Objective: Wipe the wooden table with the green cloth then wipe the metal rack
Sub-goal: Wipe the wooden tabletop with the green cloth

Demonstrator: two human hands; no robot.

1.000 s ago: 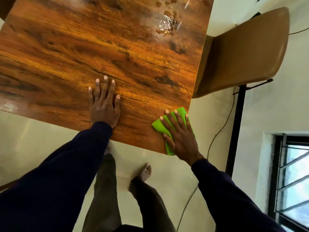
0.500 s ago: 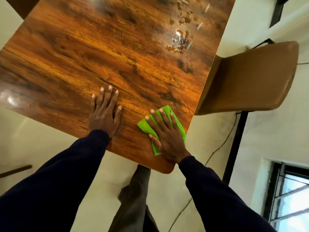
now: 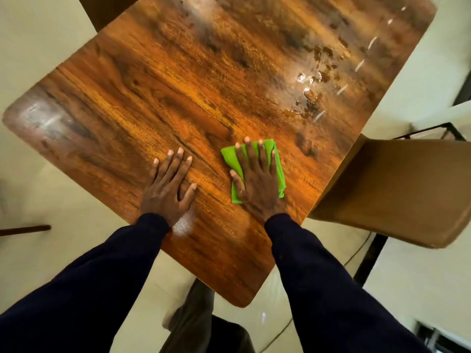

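The right hand [image 3: 257, 179] lies flat on the cloth [image 3: 279, 171], fingers straight and spread, pressing it to the table [image 3: 178, 85] near the right edge. It pins the cloth rather than grasping it. The left hand [image 3: 167, 191] is likewise open, palm down on bare wood just beside the cloth, holding nothing and apparently bracing the body. The cloth is folded into a small pad, mostly hidden under the palm, with green showing round the fingers and along the right side. The table stage looks underway, not finished: a wet patch [image 3: 309, 96] of droplets and streaks glistens toward the far right corner, well apart from the cloth, and a pale smear [image 3: 182, 225] shows by the left wrist. To wipe well, I would press evenly through the whole palm so the pad does not bunch or slip out. I would work in long overlapping strokes along the grain, pushing out to the wet patch and drawing it back instead of spreading it. The left hand should shift aside so the wood under it gets covered too. Near the edge, mind the chair [image 3: 397, 189] just beside the table's right side. A black metal frame [image 3: 430, 129] beyond the chair may be the rack; I cannot tell.
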